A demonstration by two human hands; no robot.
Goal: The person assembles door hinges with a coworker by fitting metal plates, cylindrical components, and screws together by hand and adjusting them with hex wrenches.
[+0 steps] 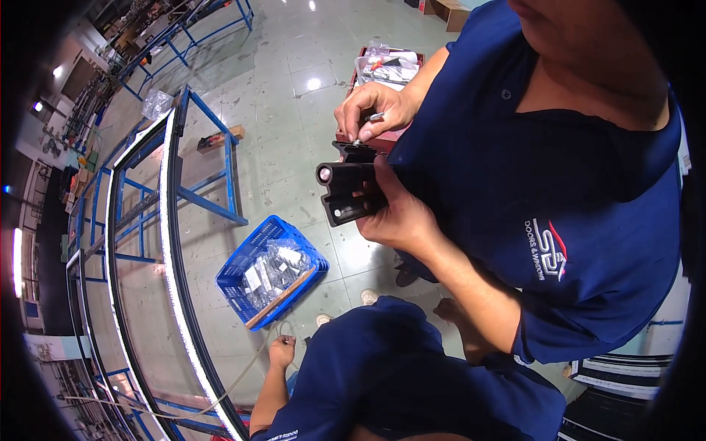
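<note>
My left hand (282, 351) hangs low at the lower middle, beside a thin hose (254, 365). Its fingers are curled in; what they hold, if anything, is too small to name. My right hand (446, 309) shows in shadow, partly behind a co-worker's forearm, and its fingers are not clear. The co-worker stands close on the right. The co-worker's lower hand (404, 217) grips black shaped profile pieces (346, 175) with round silver ends. The co-worker's upper hand (379, 110) pinches a small silver metal part (376, 117) against the top piece.
A blue crate (237, 300) of bagged parts with a wooden strip sits on the floor. Left stands a long black-and-white frame (173, 242) on blue metal stands (202, 202). Behind the co-worker's hands is a tray (386, 70) of small items. A wooden block (220, 138) lies farther off.
</note>
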